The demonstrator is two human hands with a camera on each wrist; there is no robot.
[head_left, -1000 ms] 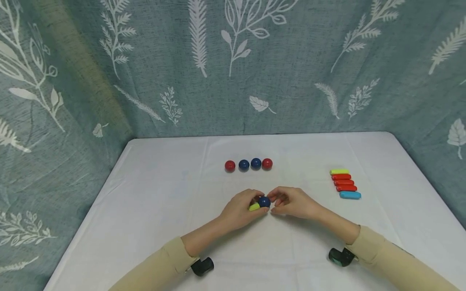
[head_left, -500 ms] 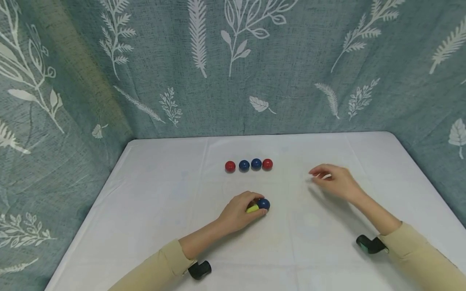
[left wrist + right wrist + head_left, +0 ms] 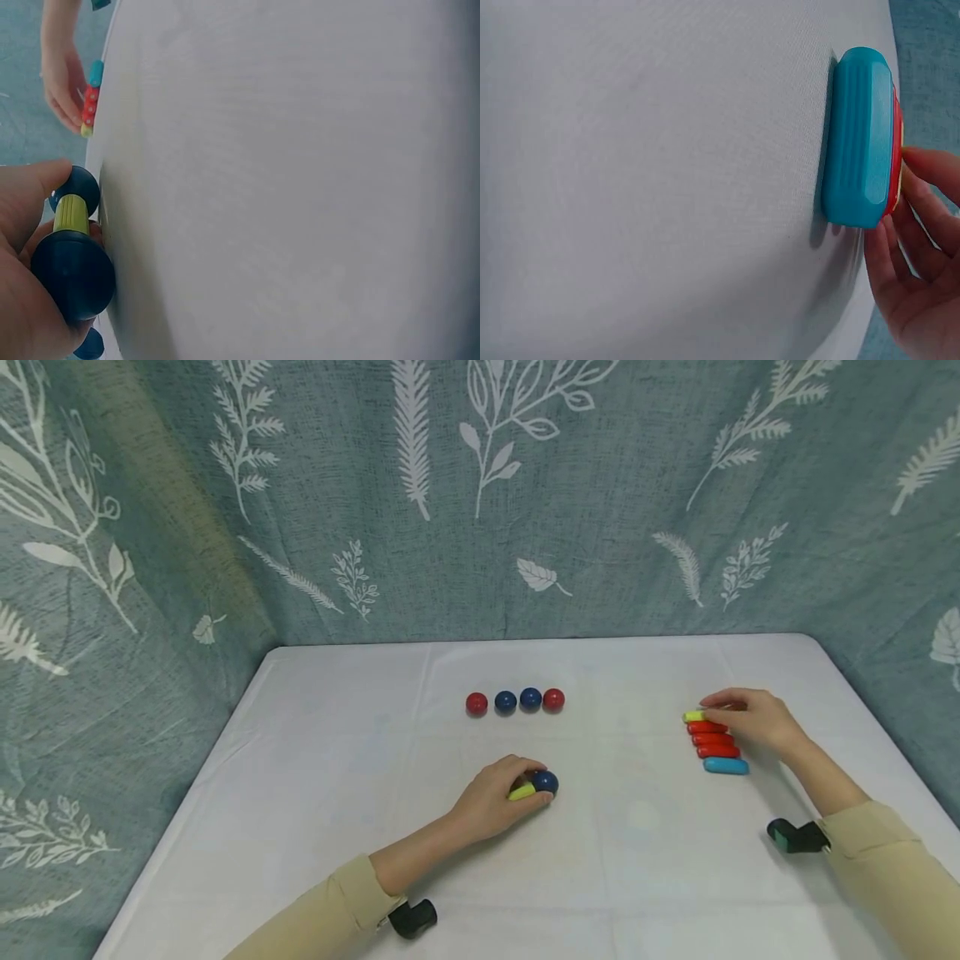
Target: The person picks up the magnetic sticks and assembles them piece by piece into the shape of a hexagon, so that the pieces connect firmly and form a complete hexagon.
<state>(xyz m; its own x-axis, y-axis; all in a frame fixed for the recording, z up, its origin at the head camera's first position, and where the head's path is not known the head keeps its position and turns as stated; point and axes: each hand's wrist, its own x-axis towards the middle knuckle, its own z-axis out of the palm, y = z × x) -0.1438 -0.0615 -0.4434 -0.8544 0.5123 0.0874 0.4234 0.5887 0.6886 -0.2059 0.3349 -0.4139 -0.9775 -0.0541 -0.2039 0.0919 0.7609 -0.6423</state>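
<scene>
My left hand (image 3: 491, 797) grips a dumbbell-like piece: a ribbed yellow-green rod (image 3: 71, 214) with a dark blue ball on each end. In the left wrist view, the nearer blue ball (image 3: 73, 275) looks large and the farther blue ball (image 3: 77, 187) sits by the thumb. On the right of the table, my right hand (image 3: 757, 718) has thumb and fingers around the right part of another yellow-green rod (image 3: 694, 716), at the far end of a row of rods. In the right wrist view the blue rod (image 3: 860, 139) mostly hides that rod.
Several red rods (image 3: 714, 739) and one light blue rod (image 3: 726, 766) lie side by side below the right hand. Farther back stand a red ball (image 3: 476, 703), two blue balls (image 3: 506, 702) and another red ball (image 3: 553, 699). A patterned curtain (image 3: 480, 568) hangs behind the white table (image 3: 360, 727).
My right hand has left the piece in the left hand and moved right to the far yellow-green rod. The left hand stays nearly in place, holding its piece.
</scene>
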